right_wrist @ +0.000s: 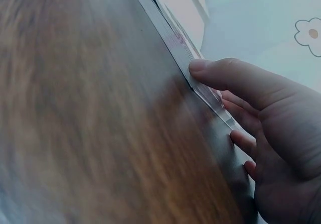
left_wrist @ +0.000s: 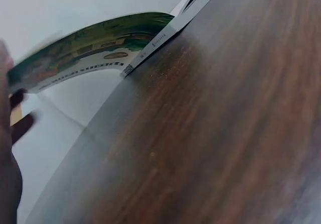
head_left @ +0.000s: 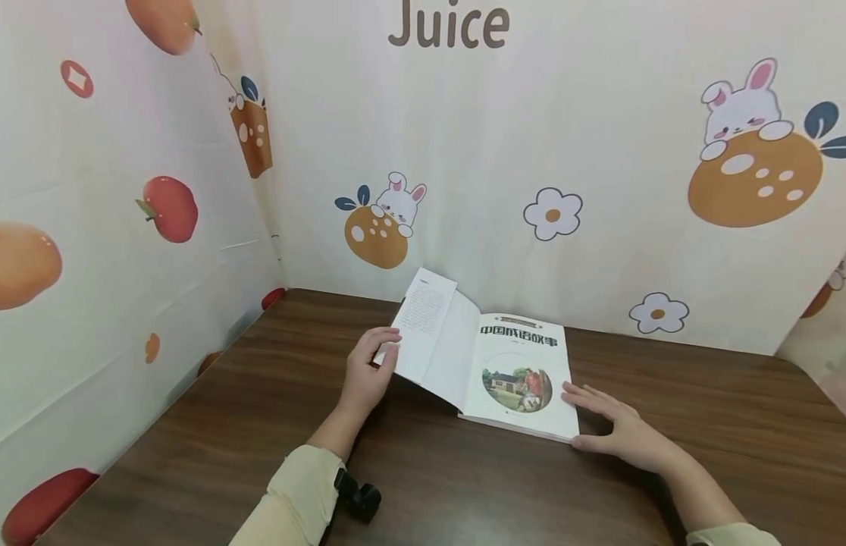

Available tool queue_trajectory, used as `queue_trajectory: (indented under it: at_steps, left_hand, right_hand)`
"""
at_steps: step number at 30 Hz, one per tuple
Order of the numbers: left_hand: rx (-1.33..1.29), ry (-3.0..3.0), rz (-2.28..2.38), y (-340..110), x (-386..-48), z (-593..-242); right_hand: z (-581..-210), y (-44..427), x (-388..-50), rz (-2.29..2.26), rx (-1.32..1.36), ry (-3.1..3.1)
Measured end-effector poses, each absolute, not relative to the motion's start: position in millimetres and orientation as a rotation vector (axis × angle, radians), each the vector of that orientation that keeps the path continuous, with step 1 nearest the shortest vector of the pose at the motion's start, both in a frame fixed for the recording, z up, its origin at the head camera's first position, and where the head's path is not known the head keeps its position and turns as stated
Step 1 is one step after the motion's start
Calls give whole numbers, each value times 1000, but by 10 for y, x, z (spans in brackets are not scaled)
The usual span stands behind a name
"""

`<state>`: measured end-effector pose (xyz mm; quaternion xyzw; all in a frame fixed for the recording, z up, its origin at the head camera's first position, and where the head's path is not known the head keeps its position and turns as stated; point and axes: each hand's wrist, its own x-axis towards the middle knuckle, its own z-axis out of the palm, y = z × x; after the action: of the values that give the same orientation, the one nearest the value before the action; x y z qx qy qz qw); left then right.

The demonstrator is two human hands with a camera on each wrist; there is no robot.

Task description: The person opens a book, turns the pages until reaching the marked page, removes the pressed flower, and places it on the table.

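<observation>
- The book (head_left: 479, 364) is lying open on the worktop (head_left: 409, 485), right of the middle of the head view and near the backdrop (head_left: 477, 129).
- The person's left grip (head_left: 370, 370), a bare hand, is clamping the outer edge of the front cover (head_left: 459, 353) between fingers and thumb.
- That cover is slanting up off the worktop; in the left wrist view it is arching, its green printed outer face (left_wrist: 100, 43) showing.
- A flap (head_left: 423, 322) bearing small lines of text is lying along the cover's outer part.
- The right grip (head_left: 624, 432) is resting at the book's right side, thumb and fingers standing apart, the thumb touching the near corner and the fingers reaching the right edge.
- The title page (head_left: 471, 398) is showing large dark characters near its top and a round picture (head_left: 517, 383) below, with a house and a figure in red.
- A pale sleeve (head_left: 296, 493) is covering the left forearm, a black device (head_left: 360, 497) sitting at its cuff.
- The backdrop is displaying printed rabbits, fruit, flowers and the word "Juice".
</observation>
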<state>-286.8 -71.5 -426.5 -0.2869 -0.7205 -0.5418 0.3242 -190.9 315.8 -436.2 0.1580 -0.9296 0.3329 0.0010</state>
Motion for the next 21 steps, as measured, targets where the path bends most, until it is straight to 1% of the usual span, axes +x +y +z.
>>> queue_trajectory:
  at_steps: [2,4,9,11,13,16,18,21]
  left_hand:
    - [-642,-1900,-1622,-714,-2832,-4233]
    - [-519,-1922,-1749,-733,-2874,-4273]
    - [-264,-2156,-1733,-804,-3028,-4445]
    - [-195,-2371,-1585,-813,-3038,-4476]
    - [-184,-2630,-1333,-799,-3030,-4483]
    - [-288,-2921,-835,-737,-3007,-4433]
    - [-345,-3005,-546,-684,-2987,-4386]
    - [-335,-3070,-201,-591,-2946,-4334]
  right_hand:
    - [-4364,3170,-1914,1065,494,-2925]
    - [-4356,3179,-1930,1091,493,-2931]
    - [-4346,3186,-1930,1146,486,-2935]
    - [-4349,3188,-1913,1163,484,-2939]
    - [-4349,3193,-1900,1166,491,-2945]
    - [-4327,3208,-1910,1152,509,-2931]
    - [-4314,3222,-1933,1128,534,-2909]
    - [-4323,3237,-1970,1129,559,-2880]
